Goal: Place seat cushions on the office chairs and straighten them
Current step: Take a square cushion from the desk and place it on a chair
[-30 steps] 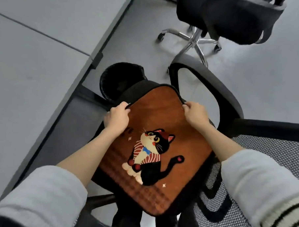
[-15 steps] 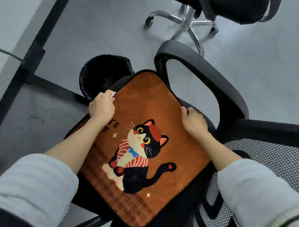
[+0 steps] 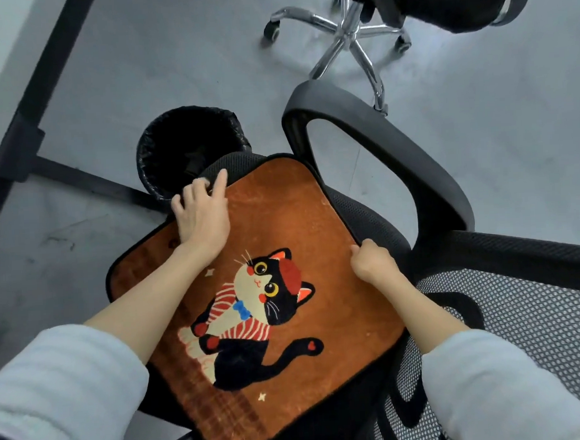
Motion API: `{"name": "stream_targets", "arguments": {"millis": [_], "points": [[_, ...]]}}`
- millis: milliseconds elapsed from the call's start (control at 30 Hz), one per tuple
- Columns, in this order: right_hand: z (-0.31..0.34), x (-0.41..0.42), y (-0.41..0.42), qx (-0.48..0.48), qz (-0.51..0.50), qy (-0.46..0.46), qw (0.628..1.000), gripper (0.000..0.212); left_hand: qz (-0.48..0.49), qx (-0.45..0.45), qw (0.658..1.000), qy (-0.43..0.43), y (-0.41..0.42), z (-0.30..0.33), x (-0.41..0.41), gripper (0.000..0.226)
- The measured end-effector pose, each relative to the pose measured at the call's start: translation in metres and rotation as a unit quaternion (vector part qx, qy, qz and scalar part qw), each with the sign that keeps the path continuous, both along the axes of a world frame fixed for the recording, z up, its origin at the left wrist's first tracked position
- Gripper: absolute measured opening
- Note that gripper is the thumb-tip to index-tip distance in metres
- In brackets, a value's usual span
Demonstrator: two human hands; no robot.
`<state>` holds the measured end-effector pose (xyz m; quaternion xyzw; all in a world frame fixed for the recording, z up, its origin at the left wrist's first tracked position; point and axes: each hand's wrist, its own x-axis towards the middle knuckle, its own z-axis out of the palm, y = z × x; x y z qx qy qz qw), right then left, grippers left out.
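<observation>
A brown seat cushion (image 3: 282,220) with a black cat picture lies on the seat of a black mesh office chair (image 3: 375,216). My left hand (image 3: 200,212) rests flat on the cushion's far left corner, fingers spread and reaching over its edge. My right hand (image 3: 372,261) is closed on the cushion's right edge, close to the chair's armrest (image 3: 395,148). The chair's mesh backrest (image 3: 526,326) is at the lower right.
A black bin with a liner (image 3: 166,148) stands on the floor just beyond the seat. A second office chair with a chrome star base (image 3: 347,31) is at the top right. A desk's black frame (image 3: 28,108) runs along the left.
My left hand has opened from a grip and now lies flat on the cushion's corner. My right hand has slid back along the right edge. The view has moved closer.
</observation>
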<state>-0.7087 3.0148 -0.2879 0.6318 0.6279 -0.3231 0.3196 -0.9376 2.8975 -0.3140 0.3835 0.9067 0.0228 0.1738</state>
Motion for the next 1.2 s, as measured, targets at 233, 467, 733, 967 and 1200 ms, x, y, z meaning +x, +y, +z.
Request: {"name": "stream_targets", "arguments": {"millis": [233,467,733,967,1200], "points": [[-0.023,-0.027,-0.014,0.27,0.291,0.185,0.899,0.048,-0.205,0.029,0.978,0.016,0.032,-0.032,0.04,0.053],[-0.085,-0.02,-0.029,0.323,0.305,0.177,0.878,0.054,-0.19,0.057,0.977,0.077,0.036,-0.06,0.052,0.051],[-0.068,0.006,-0.048,0.292,0.322,0.169,0.885,0.054,-0.121,0.035,0.992,0.026,-0.019,-0.044,0.057,0.052],[-0.07,0.056,-0.078,0.301,0.246,0.088,0.917,0.058,-0.026,-0.022,0.998,0.054,-0.112,-0.043,0.042,0.056],[-0.059,0.049,-0.083,0.279,0.24,0.074,0.927,0.059,-0.092,-0.02,0.994,0.059,-0.12,-0.039,0.052,0.058]]}}
